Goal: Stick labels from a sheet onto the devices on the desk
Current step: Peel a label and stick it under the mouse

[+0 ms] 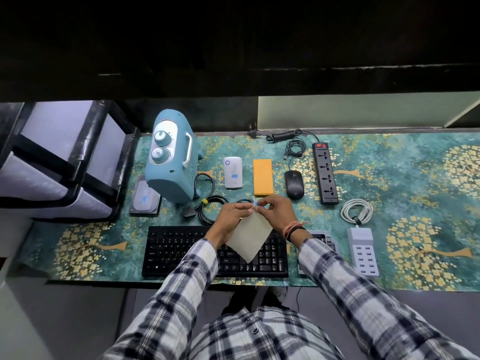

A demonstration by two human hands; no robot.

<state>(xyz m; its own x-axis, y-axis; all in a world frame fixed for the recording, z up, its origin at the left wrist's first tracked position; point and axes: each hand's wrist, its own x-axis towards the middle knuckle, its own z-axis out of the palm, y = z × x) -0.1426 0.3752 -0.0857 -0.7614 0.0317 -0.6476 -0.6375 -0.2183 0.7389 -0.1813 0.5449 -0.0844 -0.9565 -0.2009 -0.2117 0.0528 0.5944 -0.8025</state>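
**Peeling a blue label above the keyboard**

Both hands raised together over the black keyboard. Left hand gripping the pale label sheet near its top corner, sheet hanging tilted over the keys. Right hand pinching a small blue label at that same corner, fingertips of the two hands almost touching. Whether the label is fully free of the sheet: cannot tell.

On the green patterned desk mat, left to right along the back: teal heater, white power bank already bearing a blue label, orange power bank, black mouse, black power strip. Hard drive beside the heater, also labelled blue. White USB charging hub near the right sleeve, coiled white cable just behind it.
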